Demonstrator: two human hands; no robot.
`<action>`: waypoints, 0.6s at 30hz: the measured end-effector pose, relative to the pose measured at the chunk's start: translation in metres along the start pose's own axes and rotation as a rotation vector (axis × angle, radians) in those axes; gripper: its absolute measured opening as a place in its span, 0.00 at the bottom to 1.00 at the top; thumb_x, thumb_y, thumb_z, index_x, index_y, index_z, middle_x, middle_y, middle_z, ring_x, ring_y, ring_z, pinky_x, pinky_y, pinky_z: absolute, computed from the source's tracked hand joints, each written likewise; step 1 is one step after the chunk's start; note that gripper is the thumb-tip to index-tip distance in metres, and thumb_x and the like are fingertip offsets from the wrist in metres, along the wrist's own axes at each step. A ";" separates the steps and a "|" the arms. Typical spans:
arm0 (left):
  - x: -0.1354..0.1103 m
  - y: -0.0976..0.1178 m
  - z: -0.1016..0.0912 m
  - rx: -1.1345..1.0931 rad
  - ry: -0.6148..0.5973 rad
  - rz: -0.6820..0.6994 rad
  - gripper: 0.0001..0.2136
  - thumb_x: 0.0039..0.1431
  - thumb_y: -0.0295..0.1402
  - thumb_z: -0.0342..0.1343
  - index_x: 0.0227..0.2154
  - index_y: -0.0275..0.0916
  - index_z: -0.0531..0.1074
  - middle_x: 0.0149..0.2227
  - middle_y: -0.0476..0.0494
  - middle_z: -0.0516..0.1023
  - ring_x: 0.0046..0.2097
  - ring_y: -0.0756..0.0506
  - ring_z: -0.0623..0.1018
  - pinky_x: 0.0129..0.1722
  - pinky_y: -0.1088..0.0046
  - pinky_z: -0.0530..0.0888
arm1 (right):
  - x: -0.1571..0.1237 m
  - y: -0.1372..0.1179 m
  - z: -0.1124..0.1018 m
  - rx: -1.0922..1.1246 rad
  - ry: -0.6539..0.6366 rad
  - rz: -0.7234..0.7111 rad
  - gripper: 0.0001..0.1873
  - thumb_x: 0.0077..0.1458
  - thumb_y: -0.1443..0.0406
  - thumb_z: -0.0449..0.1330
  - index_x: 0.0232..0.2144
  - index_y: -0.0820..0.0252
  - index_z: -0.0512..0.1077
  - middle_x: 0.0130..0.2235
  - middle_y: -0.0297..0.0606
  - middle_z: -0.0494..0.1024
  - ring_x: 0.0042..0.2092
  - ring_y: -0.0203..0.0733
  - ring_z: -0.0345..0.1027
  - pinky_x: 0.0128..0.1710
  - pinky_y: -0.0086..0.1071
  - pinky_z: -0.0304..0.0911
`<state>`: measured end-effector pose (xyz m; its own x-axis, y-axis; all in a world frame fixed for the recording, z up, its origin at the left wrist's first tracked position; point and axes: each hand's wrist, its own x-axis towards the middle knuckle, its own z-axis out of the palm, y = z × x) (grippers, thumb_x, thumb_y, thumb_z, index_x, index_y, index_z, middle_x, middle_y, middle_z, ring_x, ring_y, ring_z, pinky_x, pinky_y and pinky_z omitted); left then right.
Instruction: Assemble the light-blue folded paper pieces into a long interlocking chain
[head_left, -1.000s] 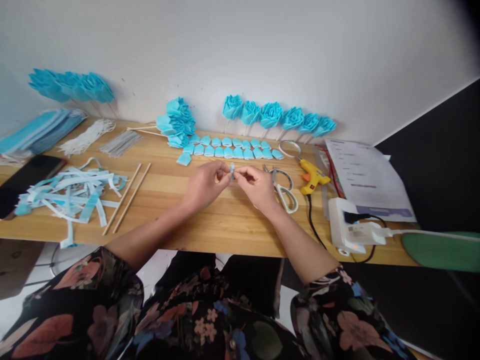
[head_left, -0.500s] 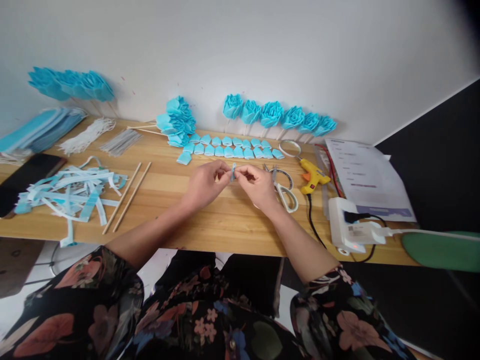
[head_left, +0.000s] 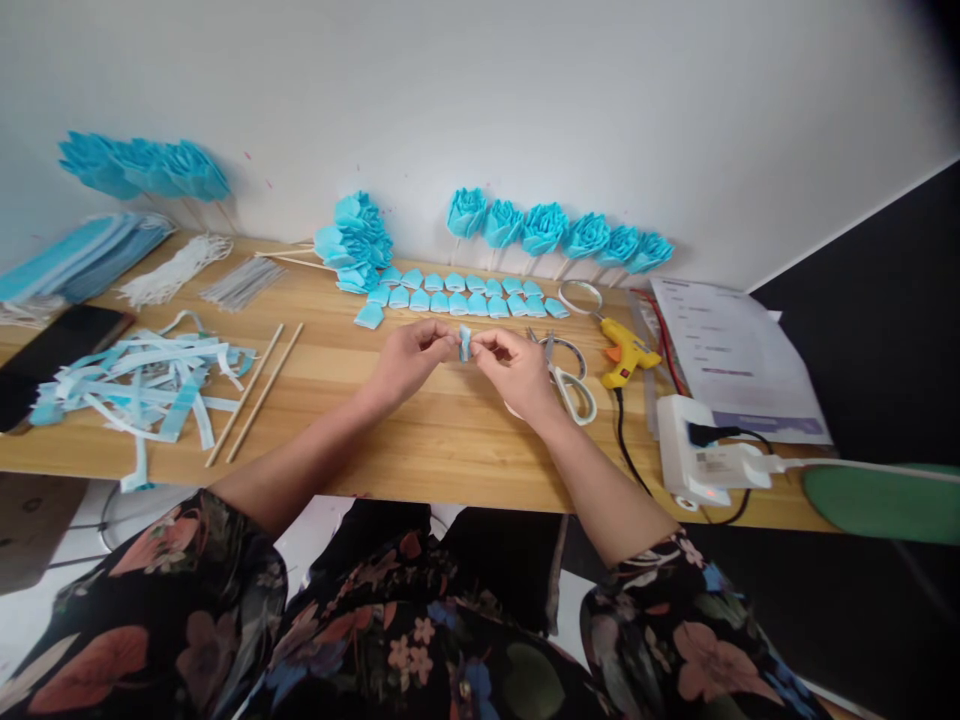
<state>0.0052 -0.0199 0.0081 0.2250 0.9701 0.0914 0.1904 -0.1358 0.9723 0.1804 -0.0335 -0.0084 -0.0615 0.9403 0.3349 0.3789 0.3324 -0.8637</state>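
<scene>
Between my two hands, above the table, is a small light-blue fabric piece [head_left: 465, 344]. My left hand [head_left: 411, 360] pinches its left side with thumb and forefinger. On the other side, my right hand [head_left: 511, 366] grips it between thumb and fingertips. Rows of folded blue petals [head_left: 457, 303] lie just beyond my hands. Scissors [head_left: 574, 392] with white handles rest beside my right hand, partly over a roll of tape [head_left: 571, 352]. Several blue fabric flowers [head_left: 544, 230] on sticks lean on the wall behind.
A yellow glue gun [head_left: 627, 352] lies at the right, its cord near a white power strip [head_left: 679, 450] and printed paper [head_left: 739, 350]. To the left are two wooden sticks [head_left: 255, 395], cut blue-white strips [head_left: 161, 385], a dark phone [head_left: 56, 360] and stacked masks [head_left: 90, 260].
My left hand has drawn slightly left, away from the right fingertips. More of the blue fabric piece shows between them, opened out wider. The right hand has hardly moved.
</scene>
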 end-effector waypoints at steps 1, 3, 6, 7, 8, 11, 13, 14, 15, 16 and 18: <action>0.000 0.000 0.000 -0.026 0.024 -0.006 0.07 0.53 0.36 0.55 0.29 0.38 0.70 0.25 0.50 0.71 0.27 0.51 0.66 0.29 0.73 0.63 | 0.001 0.000 -0.001 0.023 -0.001 0.021 0.08 0.55 0.60 0.61 0.29 0.58 0.77 0.28 0.33 0.77 0.29 0.36 0.67 0.31 0.30 0.63; 0.001 -0.002 0.000 -0.074 0.086 -0.010 0.07 0.54 0.37 0.56 0.32 0.39 0.69 0.24 0.52 0.69 0.26 0.51 0.65 0.28 0.73 0.62 | 0.002 -0.002 -0.002 0.087 -0.001 0.070 0.08 0.54 0.59 0.61 0.28 0.57 0.76 0.27 0.33 0.76 0.28 0.35 0.65 0.30 0.30 0.62; 0.002 -0.003 0.000 -0.148 0.082 -0.058 0.13 0.54 0.38 0.59 0.40 0.39 0.68 0.24 0.53 0.68 0.26 0.51 0.66 0.26 0.74 0.63 | 0.004 -0.004 -0.003 0.199 -0.014 0.121 0.10 0.52 0.57 0.62 0.27 0.57 0.75 0.26 0.32 0.74 0.27 0.35 0.63 0.30 0.31 0.62; 0.002 -0.003 -0.001 -0.172 0.045 -0.086 0.13 0.54 0.38 0.59 0.41 0.39 0.68 0.24 0.53 0.69 0.26 0.51 0.67 0.26 0.74 0.63 | 0.004 -0.005 -0.004 0.230 -0.019 0.131 0.10 0.52 0.57 0.63 0.27 0.57 0.75 0.25 0.32 0.74 0.27 0.35 0.63 0.30 0.31 0.62; 0.002 -0.003 -0.001 -0.189 0.000 -0.111 0.13 0.54 0.39 0.60 0.39 0.39 0.69 0.24 0.52 0.70 0.25 0.51 0.67 0.25 0.74 0.63 | 0.004 -0.005 -0.004 0.256 -0.029 0.140 0.10 0.52 0.57 0.63 0.27 0.57 0.75 0.24 0.32 0.73 0.27 0.35 0.63 0.30 0.31 0.62; 0.001 -0.004 -0.002 -0.208 -0.081 -0.133 0.10 0.52 0.38 0.61 0.26 0.38 0.68 0.22 0.51 0.69 0.24 0.53 0.66 0.26 0.75 0.63 | 0.004 -0.005 -0.004 0.310 -0.074 0.173 0.12 0.51 0.55 0.64 0.27 0.57 0.75 0.25 0.32 0.73 0.28 0.36 0.64 0.30 0.31 0.64; 0.000 -0.004 -0.002 -0.201 -0.078 -0.115 0.11 0.51 0.37 0.61 0.22 0.38 0.66 0.20 0.52 0.67 0.24 0.53 0.64 0.26 0.75 0.62 | 0.004 -0.005 -0.005 0.348 -0.125 0.195 0.14 0.52 0.53 0.64 0.27 0.58 0.75 0.27 0.34 0.75 0.30 0.37 0.67 0.31 0.32 0.66; 0.000 -0.005 -0.001 -0.194 -0.070 -0.104 0.11 0.51 0.37 0.61 0.22 0.38 0.67 0.20 0.52 0.66 0.24 0.53 0.64 0.26 0.75 0.61 | 0.004 -0.006 -0.005 0.365 -0.148 0.201 0.15 0.53 0.52 0.63 0.27 0.58 0.75 0.28 0.35 0.76 0.31 0.38 0.67 0.32 0.32 0.66; 0.000 -0.005 -0.001 -0.184 -0.064 -0.091 0.10 0.51 0.36 0.61 0.22 0.38 0.67 0.20 0.52 0.66 0.24 0.53 0.63 0.26 0.75 0.60 | 0.003 -0.006 -0.005 0.372 -0.165 0.202 0.15 0.53 0.52 0.63 0.27 0.58 0.74 0.28 0.35 0.75 0.31 0.38 0.68 0.32 0.32 0.66; -0.001 -0.005 0.000 -0.171 -0.063 -0.074 0.10 0.51 0.36 0.61 0.22 0.38 0.67 0.20 0.52 0.66 0.24 0.53 0.63 0.26 0.74 0.59 | 0.003 -0.007 -0.006 0.365 -0.174 0.198 0.16 0.53 0.51 0.63 0.28 0.58 0.74 0.28 0.34 0.74 0.31 0.37 0.67 0.32 0.32 0.65; -0.002 -0.004 0.000 -0.145 -0.068 -0.040 0.10 0.51 0.36 0.61 0.22 0.38 0.67 0.21 0.53 0.66 0.24 0.53 0.62 0.26 0.74 0.58 | 0.003 -0.008 -0.005 0.314 -0.174 0.184 0.16 0.51 0.51 0.66 0.28 0.58 0.73 0.25 0.32 0.71 0.29 0.36 0.63 0.30 0.31 0.61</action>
<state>0.0042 -0.0209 0.0037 0.2853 0.9575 0.0419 0.0621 -0.0621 0.9961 0.1823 -0.0334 0.0015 -0.1843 0.9758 0.1179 0.0996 0.1379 -0.9854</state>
